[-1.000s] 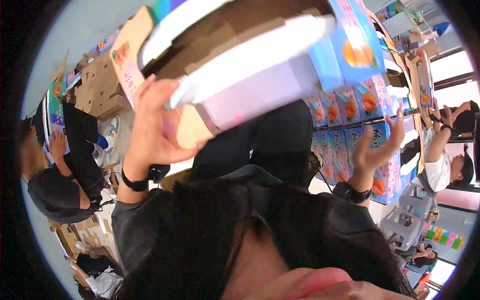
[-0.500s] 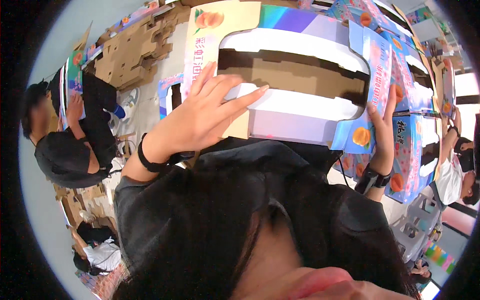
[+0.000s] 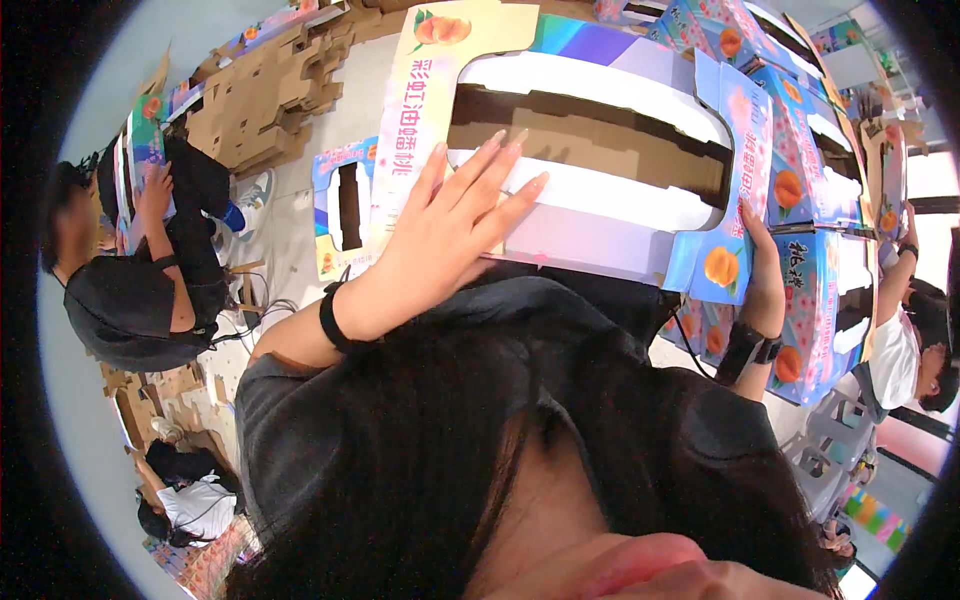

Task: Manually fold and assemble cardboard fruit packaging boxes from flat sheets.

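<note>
In front of me is a printed cardboard fruit box (image 3: 590, 245), with a long cut-out in its top edged by white flaps. Its left end panel is cream with peach pictures; the right one is blue. My left hand (image 3: 440, 225) lies on the near left part of its top, fingers spread and fingertips on the white flap by the opening. At the right end, my right hand (image 3: 764, 270) holds the blue panel's edge; some of its fingers are hidden. Through the opening shows bare brown cardboard, with nothing else visible inside.
Similar boxes (image 3: 815, 300) are stacked close on my right. Another box (image 3: 345, 205) stands beyond my left forearm. Flat brown cardboard sheets (image 3: 255, 105) lie at the far left. A person in black (image 3: 140, 310) works on the left; a person in white (image 3: 893, 370) is at the right.
My left hand has shifted right, its fingers now flatter and spread on the top. My right hand has slid lower along the blue end. The box has moved slightly.
</note>
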Demonstrator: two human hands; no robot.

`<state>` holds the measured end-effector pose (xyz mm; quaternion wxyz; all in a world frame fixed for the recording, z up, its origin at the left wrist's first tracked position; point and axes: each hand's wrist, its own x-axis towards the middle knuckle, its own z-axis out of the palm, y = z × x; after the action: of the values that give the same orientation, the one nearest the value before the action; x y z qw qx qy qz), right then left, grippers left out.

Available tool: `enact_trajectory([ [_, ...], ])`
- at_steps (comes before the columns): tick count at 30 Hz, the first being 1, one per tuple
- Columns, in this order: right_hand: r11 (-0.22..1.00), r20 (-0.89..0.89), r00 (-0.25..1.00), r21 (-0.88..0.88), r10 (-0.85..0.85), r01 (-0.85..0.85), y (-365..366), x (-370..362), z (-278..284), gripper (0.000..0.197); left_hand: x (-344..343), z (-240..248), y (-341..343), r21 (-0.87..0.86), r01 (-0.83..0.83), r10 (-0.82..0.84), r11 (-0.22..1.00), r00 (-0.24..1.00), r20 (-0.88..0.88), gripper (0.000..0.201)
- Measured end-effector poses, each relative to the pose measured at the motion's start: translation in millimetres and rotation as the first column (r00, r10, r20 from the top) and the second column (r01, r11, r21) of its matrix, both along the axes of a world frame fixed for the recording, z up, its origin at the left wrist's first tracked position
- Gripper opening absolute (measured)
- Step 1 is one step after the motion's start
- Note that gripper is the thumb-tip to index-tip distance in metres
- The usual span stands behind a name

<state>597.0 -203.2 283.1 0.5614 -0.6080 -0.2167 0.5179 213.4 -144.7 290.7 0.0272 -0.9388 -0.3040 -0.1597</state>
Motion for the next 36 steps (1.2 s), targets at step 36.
enact_trajectory([
  [36, 0.964, -0.169, 0.986, 0.263, 0.003, 0.042, -5, -31, -29, 0.049, -45, -7, 91, 0.12, -0.439, 0.354, 0.891, 0.833, 0.424, 0.073],
])
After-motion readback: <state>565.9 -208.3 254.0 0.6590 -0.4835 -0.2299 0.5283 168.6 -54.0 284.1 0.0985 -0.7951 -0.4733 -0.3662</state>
